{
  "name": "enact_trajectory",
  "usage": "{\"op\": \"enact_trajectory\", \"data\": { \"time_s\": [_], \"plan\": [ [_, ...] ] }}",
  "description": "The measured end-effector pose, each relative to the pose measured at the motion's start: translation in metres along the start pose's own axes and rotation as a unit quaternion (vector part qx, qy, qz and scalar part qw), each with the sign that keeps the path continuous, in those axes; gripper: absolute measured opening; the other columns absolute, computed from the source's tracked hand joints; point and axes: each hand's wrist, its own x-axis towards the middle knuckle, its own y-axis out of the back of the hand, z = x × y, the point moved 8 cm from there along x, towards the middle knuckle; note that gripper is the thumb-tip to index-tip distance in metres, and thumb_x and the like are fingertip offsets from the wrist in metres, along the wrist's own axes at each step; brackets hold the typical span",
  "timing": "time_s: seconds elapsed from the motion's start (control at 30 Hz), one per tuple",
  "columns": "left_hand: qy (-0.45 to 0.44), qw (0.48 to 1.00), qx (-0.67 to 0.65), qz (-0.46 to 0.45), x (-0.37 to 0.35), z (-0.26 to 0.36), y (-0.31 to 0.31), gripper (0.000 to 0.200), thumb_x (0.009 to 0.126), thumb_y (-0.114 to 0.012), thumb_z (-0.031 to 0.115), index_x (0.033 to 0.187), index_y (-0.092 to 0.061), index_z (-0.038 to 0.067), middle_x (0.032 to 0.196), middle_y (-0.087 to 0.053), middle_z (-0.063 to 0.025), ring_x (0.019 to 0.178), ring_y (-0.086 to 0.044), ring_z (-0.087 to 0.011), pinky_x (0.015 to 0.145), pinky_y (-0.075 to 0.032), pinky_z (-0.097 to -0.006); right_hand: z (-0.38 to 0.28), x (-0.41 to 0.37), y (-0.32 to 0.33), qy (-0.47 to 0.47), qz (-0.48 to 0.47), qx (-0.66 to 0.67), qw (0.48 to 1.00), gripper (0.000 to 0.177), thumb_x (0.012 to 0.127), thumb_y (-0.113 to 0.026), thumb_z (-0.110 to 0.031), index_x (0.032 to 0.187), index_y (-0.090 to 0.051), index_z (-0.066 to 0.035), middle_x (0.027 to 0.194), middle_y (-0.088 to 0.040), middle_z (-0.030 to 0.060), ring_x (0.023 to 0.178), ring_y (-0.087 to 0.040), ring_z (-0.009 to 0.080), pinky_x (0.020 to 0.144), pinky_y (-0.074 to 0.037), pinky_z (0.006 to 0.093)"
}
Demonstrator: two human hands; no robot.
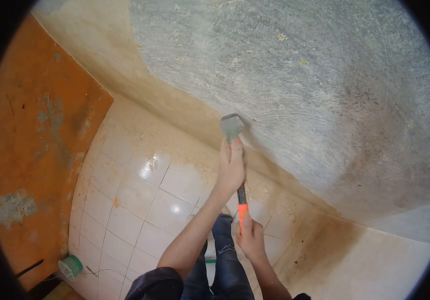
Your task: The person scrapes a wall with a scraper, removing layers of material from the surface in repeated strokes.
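Both hands grip a long-handled scraper (232, 126) with a wide flat blade and a black and orange handle. My left hand (232, 167) is wrapped round the upper handle, just below the blade. Lower down, my right hand (251, 237) closes round the orange end of the grip. The blade's edge is right at the lower border of the grey, scraped area of the wall (280, 95), where it meets a beige strip (190, 102).
White floor tiles (140, 205) carry dust and flakes, thickest along the wall's foot. An orange wall (40, 125) with bare patches rises at left. At its base lies a green and white basket-like container (70, 267) beside a thin cord. My jeans-clad legs (227, 265) are below.
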Motion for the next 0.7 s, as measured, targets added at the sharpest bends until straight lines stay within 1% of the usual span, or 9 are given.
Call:
{"op": "enact_trajectory", "data": {
  "time_s": [0.1,0.17,0.2,0.27,0.33,0.43,0.57,0.63,0.7],
  "plan": [
    [0.014,1.0,-0.003,0.002,-0.005,-0.003,-0.011,0.033,0.103,-0.039,0.045,0.097,-0.038,0.012,0.06,-0.037,0.0025,0.038,-0.035,-0.0064,0.031,-0.03,-0.0243,-0.004,-0.02,0.012,-0.029,0.001,0.038,0.999,0.052,0.105,-0.04,-0.042,0.065,-0.046,-0.008,0.054,-0.042,-0.0034,0.045,-0.039,0.0049,0.043,-0.031,0.0231],
    [-0.003,0.999,0.009,0.034,0.005,0.001,0.001,0.035,0.103,-0.039,0.047,0.095,-0.038,0.012,0.061,-0.037,0.0021,0.038,-0.035,-0.0067,0.031,-0.03,-0.0241,-0.015,-0.008,0.009,-0.028,0.008,0.012,1.0,0.052,0.105,-0.04,-0.042,0.065,-0.045,-0.008,0.054,-0.041,-0.0035,0.045,-0.038,0.0049,0.043,-0.031,0.0228],
    [0.013,0.999,-0.032,0.029,0.013,0.007,0.009,0.037,0.102,-0.04,0.048,0.095,-0.038,0.012,0.062,-0.038,0.0014,0.038,-0.035,-0.0069,0.03,-0.03,-0.0244,-0.015,0.003,0.003,-0.036,-0.012,0.017,0.999,0.052,0.105,-0.04,-0.042,0.065,-0.045,-0.008,0.054,-0.041,-0.0035,0.045,-0.038,0.0051,0.042,-0.031,0.0228],
    [0.0,0.999,-0.033,0.024,0.014,0.008,0.009,0.036,0.102,-0.04,0.047,0.095,-0.039,0.012,0.062,-0.038,0.0014,0.038,-0.035,-0.0068,0.03,-0.03,-0.0243,-0.011,0.009,-0.003,-0.044,-0.039,0.02,0.998,0.052,0.105,-0.04,-0.042,0.064,-0.045,-0.008,0.054,-0.041,-0.0034,0.045,-0.037,0.0054,0.042,-0.03,0.0227],
    [0.011,0.999,-0.019,0.028,0.005,0.001,0.003,0.035,0.103,-0.039,0.047,0.095,-0.038,0.012,0.062,-0.037,0.0015,0.037,-0.035,-0.0065,0.029,-0.031,-0.0243,-0.012,-0.005,0.003,-0.006,-0.007,0.015,1.0,0.053,0.104,-0.04,-0.042,0.064,-0.045,-0.008,0.055,-0.041,-0.0034,0.045,-0.038,0.0055,0.042,-0.03,0.0225],
    [0.005,1.0,-0.022,0.012,-0.002,0.006,-0.01,0.035,0.103,-0.039,0.046,0.095,-0.039,0.012,0.062,-0.037,0.0012,0.036,-0.035,-0.007,0.03,-0.03,-0.0239,-0.02,-0.014,0.007,-0.011,-0.008,0.005,1.0,0.054,0.103,-0.039,-0.048,0.066,-0.042,-0.009,0.051,-0.038,-0.0031,0.041,-0.035,0.005,0.039,-0.027,0.0228],
    [0.005,0.999,-0.042,0.029,0.018,0.009,0.017,0.035,0.102,-0.04,0.047,0.097,-0.039,0.012,0.062,-0.039,0.0008,0.037,-0.036,-0.0072,0.03,-0.031,-0.0239,-0.029,0.008,-0.009,-0.009,-0.012,-0.023,1.0,0.055,0.103,-0.038,-0.049,0.066,-0.042,-0.009,0.051,-0.038,-0.0028,0.041,-0.036,0.0056,0.039,-0.027,0.0234],
    [0.014,0.999,-0.013,0.03,0.009,0.001,0.009,0.035,0.103,-0.039,0.046,0.098,-0.04,0.011,0.062,-0.038,0.0015,0.036,-0.034,-0.0063,0.03,-0.031,-0.0232,-0.021,-0.007,-0.003,-0.026,0.0,0.002,1.0,0.053,0.104,-0.042,-0.041,0.064,-0.046,-0.007,0.054,-0.041,-0.0039,0.047,-0.038,0.0052,0.044,-0.03,0.0239],
    [0.011,0.999,-0.024,0.023,0.005,0.006,0.0,0.035,0.103,-0.039,0.046,0.098,-0.04,0.012,0.062,-0.037,0.0018,0.036,-0.033,-0.0062,0.03,-0.031,-0.0229,-0.024,-0.012,0.002,-0.042,0.02,0.009,0.999,0.053,0.104,-0.042,-0.041,0.063,-0.045,-0.008,0.054,-0.041,-0.0042,0.046,-0.038,0.0052,0.044,-0.029,0.0242]
  ]
}}
